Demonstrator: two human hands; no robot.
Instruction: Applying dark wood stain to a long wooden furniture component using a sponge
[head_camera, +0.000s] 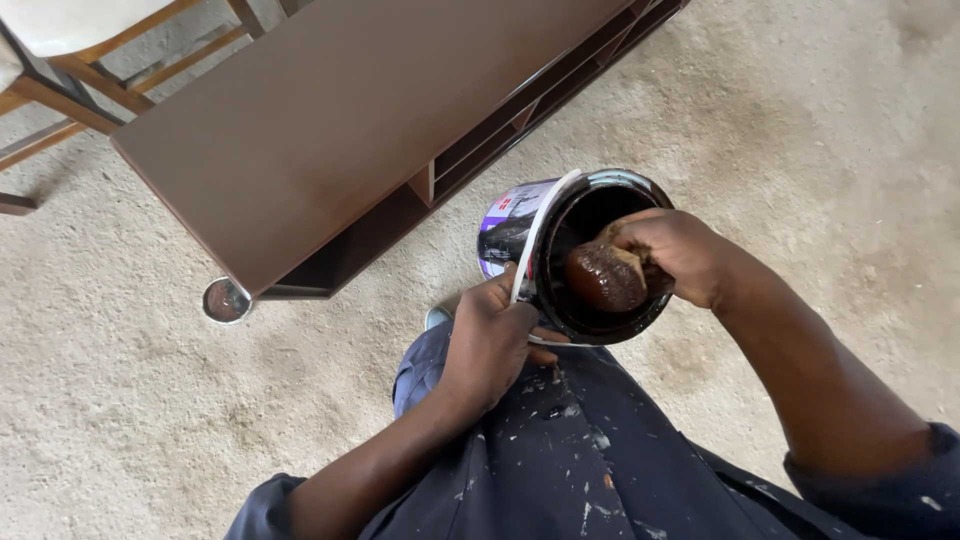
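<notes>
My left hand (490, 335) grips the near side of a paint can (508, 232) by its rim and white wire handle, holding it tilted over my lap. The can's inside is coated with dark brown liquid. My right hand (670, 250) reaches into the can's mouth and clutches a wad of cloth or sponge (605, 277) soaked glossy brown. My dark blue trousers (545, 450), speckled with pale paint, are below.
A brown wooden shelf unit (320, 130) lies on its side on the sandy concrete floor (120, 400), just beyond the can. A round metal lid (226, 300) rests by its near corner. Wooden chair legs (70, 95) stand at the top left.
</notes>
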